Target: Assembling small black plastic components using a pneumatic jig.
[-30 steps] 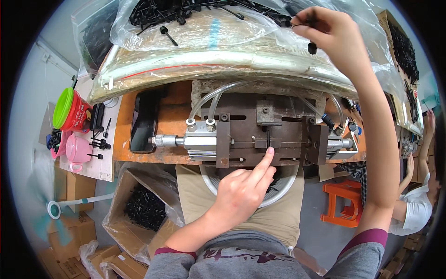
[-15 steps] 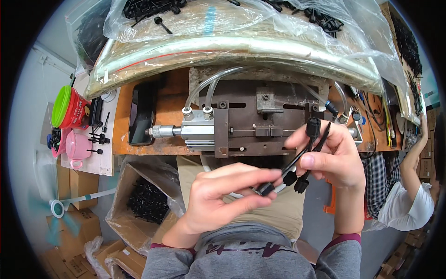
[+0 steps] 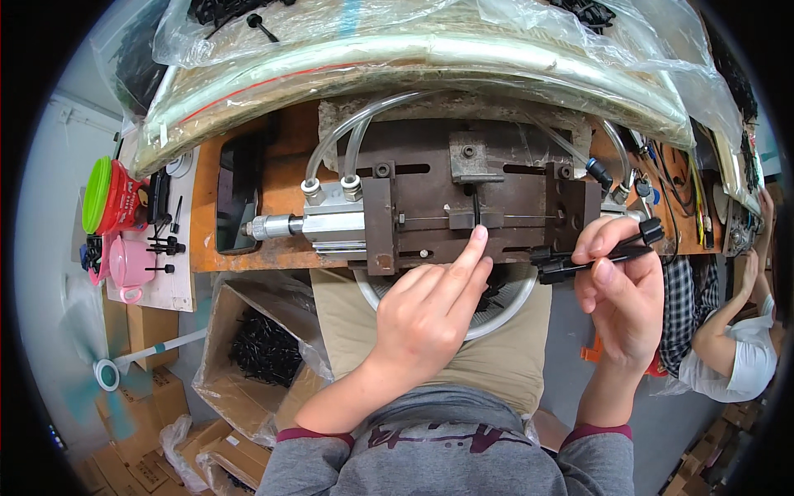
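Note:
My left hand (image 3: 426,314) reaches up to the dark metal fixture (image 3: 430,190) with its index finger stretched out. The fingertip touches the near end of a thin black stem (image 3: 476,207), which lies across a small grooved block (image 3: 460,219) in the fixture's middle. Between the thumb and fingers of my right hand (image 3: 620,285) are several black plastic stems with ribbed caps (image 3: 652,231), held sideways at the fixture's right end. A round white basin (image 3: 521,302) sits on my lap below the fixture, partly hidden by my left hand, with black pieces inside.
A silver air cylinder (image 3: 335,219) with clear hoses is at the fixture's left. Beyond stands a plastic-covered ledge (image 3: 413,62) with black parts. A phone (image 3: 237,202), pink cup (image 3: 131,266) and open carton (image 3: 240,388) are on the left. Another person (image 3: 732,355) sits at right.
My left hand has moved up to the fixture, where a black stem now lies in the block. My right hand has turned its bundle sideways. The basin has come into view.

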Action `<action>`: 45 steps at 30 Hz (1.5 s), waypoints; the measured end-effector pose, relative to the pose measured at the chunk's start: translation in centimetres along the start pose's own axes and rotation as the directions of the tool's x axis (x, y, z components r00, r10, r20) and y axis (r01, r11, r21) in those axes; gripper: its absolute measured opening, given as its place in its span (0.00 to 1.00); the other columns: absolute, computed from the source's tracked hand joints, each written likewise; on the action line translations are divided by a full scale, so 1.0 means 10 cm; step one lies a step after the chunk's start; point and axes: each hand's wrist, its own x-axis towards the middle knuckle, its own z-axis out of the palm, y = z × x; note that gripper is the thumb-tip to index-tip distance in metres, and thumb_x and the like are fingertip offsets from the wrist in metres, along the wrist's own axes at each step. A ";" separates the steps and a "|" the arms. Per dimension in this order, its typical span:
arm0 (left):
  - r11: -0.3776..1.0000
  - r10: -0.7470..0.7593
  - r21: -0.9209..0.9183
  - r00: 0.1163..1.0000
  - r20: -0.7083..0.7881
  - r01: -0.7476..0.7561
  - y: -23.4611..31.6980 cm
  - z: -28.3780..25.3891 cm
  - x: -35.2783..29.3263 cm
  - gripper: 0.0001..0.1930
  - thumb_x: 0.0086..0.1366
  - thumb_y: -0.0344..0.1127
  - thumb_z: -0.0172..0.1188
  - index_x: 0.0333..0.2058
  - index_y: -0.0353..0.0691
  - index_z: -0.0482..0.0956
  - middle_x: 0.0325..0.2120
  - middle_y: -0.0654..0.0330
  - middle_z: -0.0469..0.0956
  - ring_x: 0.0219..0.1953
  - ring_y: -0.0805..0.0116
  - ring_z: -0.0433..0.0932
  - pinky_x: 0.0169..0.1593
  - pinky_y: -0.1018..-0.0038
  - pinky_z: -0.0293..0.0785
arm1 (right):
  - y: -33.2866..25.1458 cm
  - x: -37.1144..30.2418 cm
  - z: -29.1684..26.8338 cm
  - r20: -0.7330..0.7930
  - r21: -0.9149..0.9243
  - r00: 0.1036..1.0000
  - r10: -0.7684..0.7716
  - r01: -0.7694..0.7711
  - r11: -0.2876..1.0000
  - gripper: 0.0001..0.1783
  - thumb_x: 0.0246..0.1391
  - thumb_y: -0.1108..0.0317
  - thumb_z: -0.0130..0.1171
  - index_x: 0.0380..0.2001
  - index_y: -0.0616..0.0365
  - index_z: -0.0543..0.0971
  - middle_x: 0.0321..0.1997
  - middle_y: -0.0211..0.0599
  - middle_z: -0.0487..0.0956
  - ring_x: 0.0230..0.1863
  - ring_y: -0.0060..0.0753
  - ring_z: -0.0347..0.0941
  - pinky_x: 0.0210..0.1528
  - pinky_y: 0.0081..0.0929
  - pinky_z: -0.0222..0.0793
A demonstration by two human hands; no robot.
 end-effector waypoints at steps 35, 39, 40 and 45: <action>0.997 -0.002 -0.080 0.999 0.037 0.005 -0.06 -0.06 -0.04 0.15 0.43 0.28 0.71 0.33 0.34 0.82 0.47 0.52 0.80 0.30 0.66 0.82 0.31 0.76 0.75 | 0.24 -0.23 0.05 -0.154 -0.002 0.988 0.011 -0.011 1.000 0.12 0.59 0.78 0.55 0.46 0.69 0.73 0.38 0.48 0.80 0.25 0.27 0.76 0.27 0.21 0.75; 0.996 0.037 0.083 0.999 0.032 -0.040 -0.05 -0.02 0.02 0.14 0.43 0.30 0.72 0.32 0.38 0.83 0.47 0.58 0.81 0.21 0.72 0.76 0.25 0.79 0.68 | 0.25 -0.26 -0.03 -0.162 -0.032 0.985 -0.050 0.046 0.998 0.12 0.62 0.75 0.53 0.46 0.70 0.72 0.40 0.51 0.80 0.24 0.28 0.77 0.26 0.23 0.75; 0.995 0.037 0.089 0.999 0.028 -0.039 -0.06 -0.01 0.05 0.14 0.43 0.31 0.72 0.32 0.39 0.83 0.46 0.59 0.82 0.20 0.72 0.74 0.25 0.79 0.68 | 0.26 -0.26 -0.03 -0.155 -0.011 0.987 -0.041 0.039 0.999 0.11 0.62 0.74 0.52 0.46 0.70 0.72 0.39 0.52 0.80 0.24 0.28 0.76 0.25 0.23 0.75; 0.994 0.006 0.106 0.999 0.046 -0.011 -0.04 -0.01 0.08 0.14 0.43 0.32 0.73 0.32 0.41 0.83 0.47 0.61 0.82 0.18 0.72 0.73 0.24 0.79 0.68 | 0.29 -0.27 -0.04 -0.136 0.056 0.990 -0.034 0.041 0.998 0.12 0.65 0.71 0.50 0.45 0.70 0.73 0.38 0.53 0.81 0.20 0.28 0.75 0.21 0.22 0.74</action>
